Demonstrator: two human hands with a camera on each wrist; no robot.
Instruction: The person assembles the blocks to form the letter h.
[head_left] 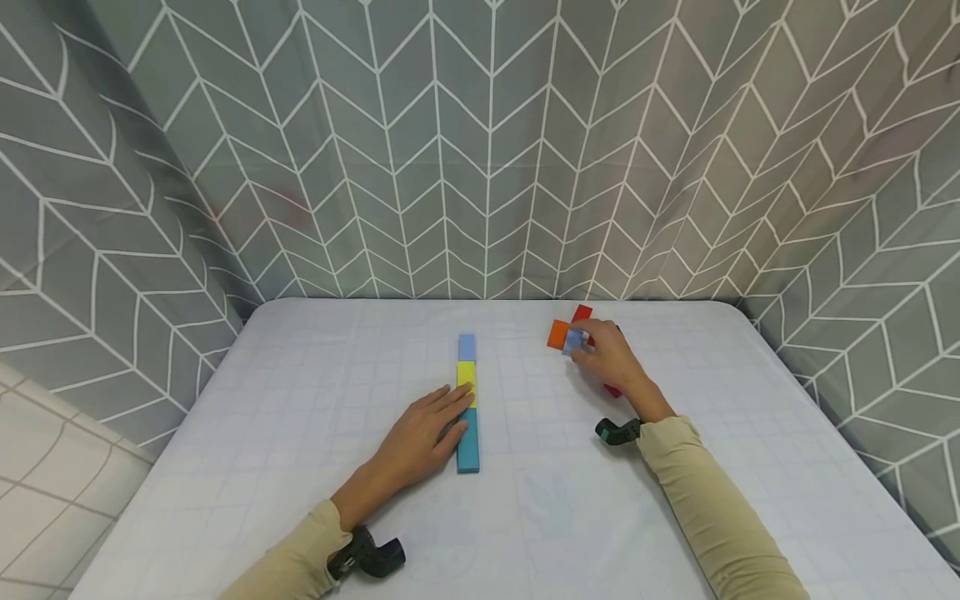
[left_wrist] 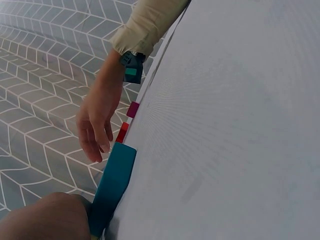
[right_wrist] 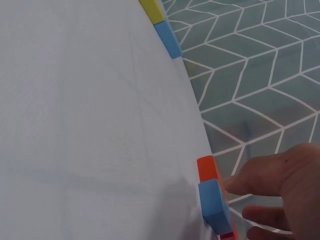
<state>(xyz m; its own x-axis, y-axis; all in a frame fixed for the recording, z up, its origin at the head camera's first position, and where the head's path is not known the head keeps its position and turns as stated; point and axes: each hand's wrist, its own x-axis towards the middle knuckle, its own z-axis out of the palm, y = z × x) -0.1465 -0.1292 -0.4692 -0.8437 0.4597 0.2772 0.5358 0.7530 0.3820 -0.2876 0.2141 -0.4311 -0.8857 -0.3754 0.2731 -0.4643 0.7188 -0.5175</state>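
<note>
A straight row of blocks lies on the table: a light-blue block (head_left: 467, 347) at the far end, a yellow block (head_left: 466, 372) in the middle, a long teal block (head_left: 468, 446) nearest. My left hand (head_left: 423, 437) rests on the row with extended fingers over the yellow block and the thumb beside the teal one. My right hand (head_left: 615, 358) is over a loose cluster, its fingers bent loosely about a second light-blue block (right_wrist: 214, 205). In the right wrist view that block stands in front of the fingertips, with no grip visible. Beside it is an orange block (head_left: 557, 334).
A red block (head_left: 581, 312) lies behind the cluster, and a magenta block (head_left: 612, 391) is partly under my right hand. A white cloth covers the table (head_left: 300, 358). Patterned curtains (head_left: 465, 150) stand close behind the far edge and at both sides.
</note>
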